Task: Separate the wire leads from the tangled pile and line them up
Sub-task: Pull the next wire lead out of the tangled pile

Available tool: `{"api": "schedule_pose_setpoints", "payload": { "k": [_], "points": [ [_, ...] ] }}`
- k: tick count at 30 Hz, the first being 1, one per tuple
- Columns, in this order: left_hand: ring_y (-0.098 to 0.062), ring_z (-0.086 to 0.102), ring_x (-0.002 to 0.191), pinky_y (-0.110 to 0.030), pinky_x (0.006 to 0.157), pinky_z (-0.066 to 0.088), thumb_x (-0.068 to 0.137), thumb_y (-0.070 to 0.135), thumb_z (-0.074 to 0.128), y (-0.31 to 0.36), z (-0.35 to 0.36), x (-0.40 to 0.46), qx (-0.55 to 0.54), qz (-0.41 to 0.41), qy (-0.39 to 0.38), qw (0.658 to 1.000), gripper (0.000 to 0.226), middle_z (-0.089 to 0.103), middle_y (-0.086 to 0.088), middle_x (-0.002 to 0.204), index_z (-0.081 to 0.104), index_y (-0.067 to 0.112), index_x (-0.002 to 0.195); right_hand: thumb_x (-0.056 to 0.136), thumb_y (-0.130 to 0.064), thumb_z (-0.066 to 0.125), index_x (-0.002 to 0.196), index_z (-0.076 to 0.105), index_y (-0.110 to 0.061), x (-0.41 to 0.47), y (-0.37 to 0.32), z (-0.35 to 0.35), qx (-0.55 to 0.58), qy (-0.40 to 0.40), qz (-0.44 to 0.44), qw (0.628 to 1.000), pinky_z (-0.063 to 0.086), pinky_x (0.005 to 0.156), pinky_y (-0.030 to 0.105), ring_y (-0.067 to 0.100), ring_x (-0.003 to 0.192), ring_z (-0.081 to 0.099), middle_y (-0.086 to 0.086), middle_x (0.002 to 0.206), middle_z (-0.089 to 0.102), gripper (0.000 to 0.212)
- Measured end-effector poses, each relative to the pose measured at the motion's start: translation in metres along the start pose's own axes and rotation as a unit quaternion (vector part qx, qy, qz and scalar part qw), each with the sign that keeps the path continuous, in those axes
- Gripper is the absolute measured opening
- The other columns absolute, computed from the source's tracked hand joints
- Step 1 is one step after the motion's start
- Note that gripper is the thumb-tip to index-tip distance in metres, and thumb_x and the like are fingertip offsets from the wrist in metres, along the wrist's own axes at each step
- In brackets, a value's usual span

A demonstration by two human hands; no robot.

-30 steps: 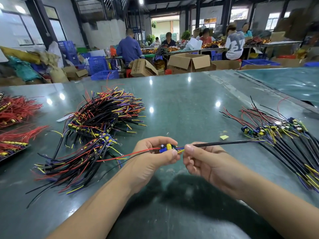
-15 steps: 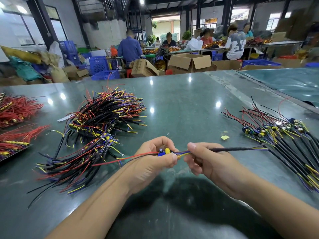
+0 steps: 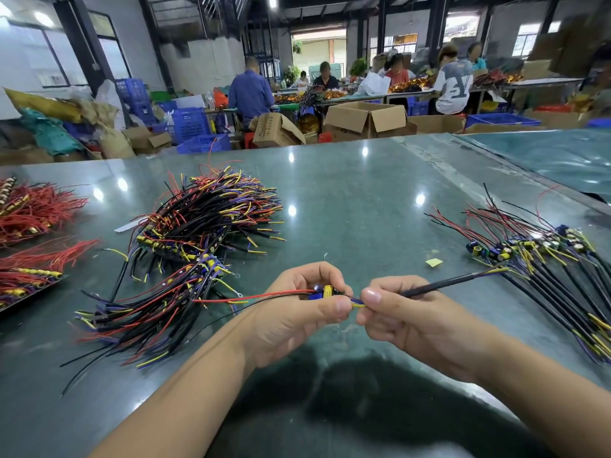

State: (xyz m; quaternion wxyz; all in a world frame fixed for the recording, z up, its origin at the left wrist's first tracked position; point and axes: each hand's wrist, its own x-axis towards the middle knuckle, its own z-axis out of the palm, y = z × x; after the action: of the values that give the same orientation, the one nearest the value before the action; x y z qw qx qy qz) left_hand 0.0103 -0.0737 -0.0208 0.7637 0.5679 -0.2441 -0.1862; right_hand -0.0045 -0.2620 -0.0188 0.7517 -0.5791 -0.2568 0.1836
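Forearms reach in from the near edge of the green table (image 3: 347,193), and both hands meet just above it. The left hand (image 3: 294,312) pinches the wire lead (image 3: 439,285) at its small board, where a yellow capacitor (image 3: 327,290) shows between thumb and fingers. The right hand (image 3: 416,322), nearly touching the left, pinches the yellow and purple wires just beside the board, its other fingers curled under.

The lead looks light and limp: thin red wires trail left, while the black sleeved part juts out stiffly to the right. The board seems the surest hold; the solder joints are probably the weak spot.

Farther left sprawls the tangled pile (image 3: 198,233). To the right, the lined-up leads (image 3: 555,259) lie side by side, the held lead's tip just short of them.
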Motion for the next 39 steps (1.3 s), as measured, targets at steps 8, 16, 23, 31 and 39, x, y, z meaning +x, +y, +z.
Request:
{"api": "schedule_pose_setpoints", "payload": {
  "k": [8, 16, 23, 31, 39],
  "points": [
    [-0.013, 0.054, 0.064, -0.02, 0.065, 0.047, 0.072, 0.008, 0.073, -0.004, 0.006, 0.0, 0.055, -0.002, 0.045, 0.997, 0.015, 0.059, -0.005, 0.069, 0.066, 0.022, 0.073, 0.082, -0.047, 0.057, 0.049, 0.054, -0.018, 0.002, 0.005, 0.005, -0.168, 0.111, 0.006, 0.979, 0.021, 0.052, 0.02, 0.015, 0.054, 0.024, 0.006, 0.058, 0.026, 0.045],
    [-0.008, 0.061, 0.064, -0.017, 0.066, 0.052, 0.075, 0.001, 0.067, -0.005, 0.007, 0.002, 0.012, -0.003, 0.062, 0.998, 0.022, 0.064, 0.002, 0.07, 0.07, 0.023, 0.074, 0.087, -0.042, 0.053, 0.055, 0.055, -0.019, 0.007, 0.006, -0.004, -0.316, 0.144, -0.077, 0.935, 0.025, 0.054, 0.03, 0.016, 0.057, 0.034, 0.017, 0.056, 0.036, 0.04],
    [-0.017, 0.057, 0.07, -0.02, 0.067, 0.05, 0.076, 0.001, 0.068, -0.008, 0.007, -0.001, 0.045, -0.004, 0.054, 0.998, 0.021, 0.061, -0.009, 0.077, 0.068, 0.021, 0.086, 0.086, -0.044, 0.051, 0.054, 0.056, -0.019, 0.004, 0.012, -0.003, -0.242, 0.12, -0.019, 0.963, 0.021, 0.056, 0.032, 0.023, 0.06, 0.027, 0.013, 0.059, 0.034, 0.041],
    [-0.018, 0.068, 0.073, -0.023, 0.067, 0.055, 0.08, 0.03, 0.069, -0.002, 0.005, 0.006, -0.047, -0.026, 0.144, 0.988, 0.023, 0.069, -0.007, 0.095, 0.068, 0.014, 0.096, 0.088, -0.04, 0.048, 0.051, 0.049, -0.018, 0.005, 0.006, -0.008, -0.289, 0.207, -0.089, 0.931, 0.022, 0.053, 0.022, 0.01, 0.055, 0.028, -0.002, 0.055, 0.03, 0.043],
    [-0.011, 0.065, 0.065, -0.021, 0.063, 0.055, 0.077, 0.029, 0.058, -0.004, -0.002, 0.008, -0.023, 0.045, 0.196, 0.979, 0.025, 0.072, -0.005, 0.077, 0.077, 0.014, 0.08, 0.089, -0.035, 0.053, 0.046, 0.046, -0.022, 0.003, 0.002, -0.007, -0.26, 0.192, -0.083, 0.943, 0.021, 0.049, 0.015, 0.008, 0.052, 0.024, -0.007, 0.052, 0.029, 0.046]
  ]
}}
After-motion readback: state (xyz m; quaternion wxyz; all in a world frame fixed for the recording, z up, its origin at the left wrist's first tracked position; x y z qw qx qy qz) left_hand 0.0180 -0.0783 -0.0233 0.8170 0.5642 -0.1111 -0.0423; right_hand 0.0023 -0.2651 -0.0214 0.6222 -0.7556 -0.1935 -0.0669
